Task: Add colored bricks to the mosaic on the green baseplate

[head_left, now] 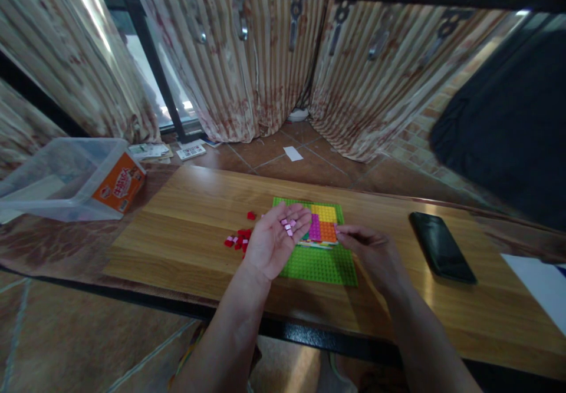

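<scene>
My left hand (276, 240) is palm up and slightly cupped, with several small pink toy bricks (288, 227) lying in it. It hovers over the left part of a green studded baseplate (325, 266). On the baseplate stands a block built of coloured bricks, with a yellow part (323, 212), a purple part (314, 228) and an orange part (328, 232) on top. My right hand (375, 254) is at the right edge of the orange part, thumb and forefinger closed on a small pink brick (337, 228). The fingers partly hide that brick.
Loose red bricks (241, 240), some with pink ones among them, lie left of the baseplate on the wooden table (177, 234). A clear plastic bin (66, 175) stands at the left. To the right lie a black phone (442, 245) and white paper (537, 284).
</scene>
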Motion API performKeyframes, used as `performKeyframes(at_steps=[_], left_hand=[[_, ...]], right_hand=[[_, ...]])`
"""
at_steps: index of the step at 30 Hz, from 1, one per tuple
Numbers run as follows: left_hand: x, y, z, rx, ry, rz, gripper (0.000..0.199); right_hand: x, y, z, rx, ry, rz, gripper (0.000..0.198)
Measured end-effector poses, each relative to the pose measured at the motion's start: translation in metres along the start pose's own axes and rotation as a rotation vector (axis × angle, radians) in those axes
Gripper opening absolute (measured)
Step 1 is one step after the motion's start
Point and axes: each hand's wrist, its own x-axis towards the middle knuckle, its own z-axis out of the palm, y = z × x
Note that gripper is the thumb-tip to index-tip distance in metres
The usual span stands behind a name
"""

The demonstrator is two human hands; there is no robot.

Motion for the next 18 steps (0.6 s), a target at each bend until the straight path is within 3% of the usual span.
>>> performKeyframes(at_steps=[6, 18], left_hand=[[0.0001, 0.0000, -0.0003, 0.008, 0.004, -0.003, 0.028], [-0.0006, -0.0010, 0.0018, 0.008, 0.022, -0.016, 0.027]], right_hand=[[-0.0013, -0.0043, -0.0004, -0.001, -0.027, 0.012, 0.022], [-0.0008, 0.0015, 0.0062, 0.215, 0.026, 0.115, 0.021]])
